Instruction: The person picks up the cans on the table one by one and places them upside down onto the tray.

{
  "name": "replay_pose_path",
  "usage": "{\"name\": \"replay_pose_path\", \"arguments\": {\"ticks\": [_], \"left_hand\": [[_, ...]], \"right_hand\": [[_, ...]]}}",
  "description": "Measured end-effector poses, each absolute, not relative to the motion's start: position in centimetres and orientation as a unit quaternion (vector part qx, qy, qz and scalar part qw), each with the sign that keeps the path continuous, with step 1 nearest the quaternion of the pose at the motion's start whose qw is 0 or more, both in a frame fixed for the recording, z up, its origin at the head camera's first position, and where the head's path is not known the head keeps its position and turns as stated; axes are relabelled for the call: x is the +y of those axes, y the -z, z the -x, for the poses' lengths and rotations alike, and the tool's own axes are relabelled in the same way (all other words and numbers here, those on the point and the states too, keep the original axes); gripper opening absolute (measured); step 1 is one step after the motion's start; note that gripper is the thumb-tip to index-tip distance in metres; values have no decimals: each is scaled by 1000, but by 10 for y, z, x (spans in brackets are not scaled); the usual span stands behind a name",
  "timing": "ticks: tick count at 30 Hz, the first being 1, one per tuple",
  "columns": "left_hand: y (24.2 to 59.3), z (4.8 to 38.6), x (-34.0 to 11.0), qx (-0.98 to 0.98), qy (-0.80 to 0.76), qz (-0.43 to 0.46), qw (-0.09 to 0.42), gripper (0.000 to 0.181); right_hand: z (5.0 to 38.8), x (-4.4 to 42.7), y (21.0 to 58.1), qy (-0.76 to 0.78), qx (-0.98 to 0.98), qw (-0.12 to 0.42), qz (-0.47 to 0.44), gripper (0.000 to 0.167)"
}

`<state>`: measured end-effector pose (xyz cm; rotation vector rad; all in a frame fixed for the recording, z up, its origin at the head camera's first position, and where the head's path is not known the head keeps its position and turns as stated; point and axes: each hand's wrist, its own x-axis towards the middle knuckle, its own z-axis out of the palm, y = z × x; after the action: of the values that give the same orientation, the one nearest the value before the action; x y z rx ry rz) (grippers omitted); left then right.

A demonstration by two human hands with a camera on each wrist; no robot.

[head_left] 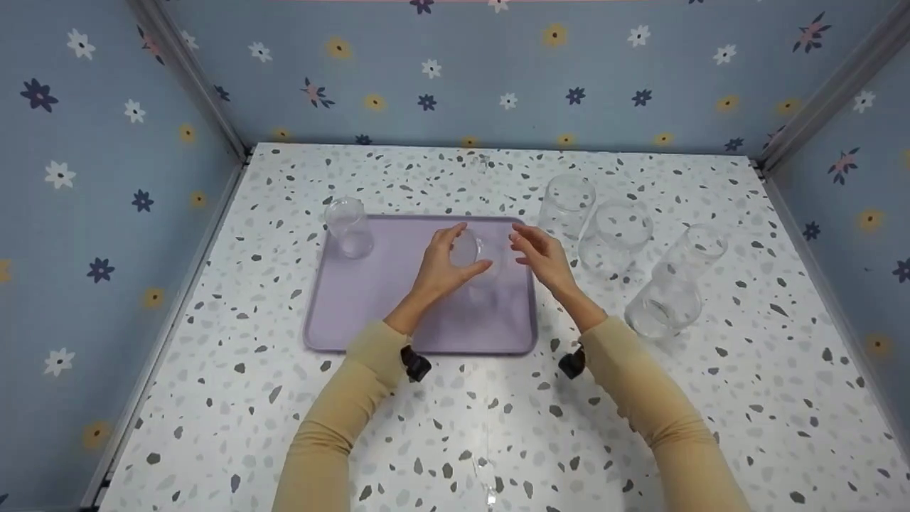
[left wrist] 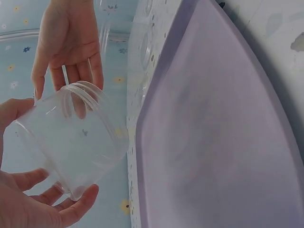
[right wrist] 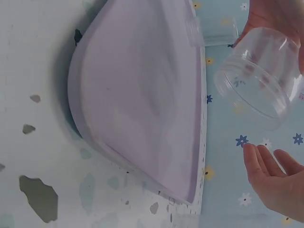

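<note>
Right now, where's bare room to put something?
Bare: the left side of the lavender tray, nearer than the corner jar, and the speckled tabletop between tray and left wall. Crowded: right of the tray, among clear jars, and over its right, where the left hand holds another jar.

A white terrazzo-patterned tabletop [head_left: 213, 398] has grey speckles. Behind it stands a dusty-blue back panel [head_left: 469, 43] printed with white, yellow and navy flowers [head_left: 80, 44]; a matching left panel [head_left: 78, 291] and right panel [head_left: 853, 206] flank it. Grey posts [head_left: 197, 78] rise at its far corners.
</note>
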<state>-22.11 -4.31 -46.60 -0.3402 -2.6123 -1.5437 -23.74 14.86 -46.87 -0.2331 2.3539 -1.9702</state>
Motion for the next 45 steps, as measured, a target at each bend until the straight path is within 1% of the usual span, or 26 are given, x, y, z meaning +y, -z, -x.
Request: {"name": "replay_pose_path", "arguments": {"ticks": [8,12,20,34,45], "left_hand": [[470,233,-54,-887,458,62,16,75],[471,237,-59,-897,440,48,4,75],[471,245,-66,-921,388,30,-25,77],[471,267,-71,-947,315,15,-59,78],[471,283,-68,-959,277,-3,-65,79]], "right_hand": [[235,147,430,576,809,10,116,40],[239,149,424,552,824,-9,131,41],[268,161,444,520,840,-22,152,48],[282,170,432,447,879,-54,157,51],[295,184,427,364,913,-77,170,53]]}}
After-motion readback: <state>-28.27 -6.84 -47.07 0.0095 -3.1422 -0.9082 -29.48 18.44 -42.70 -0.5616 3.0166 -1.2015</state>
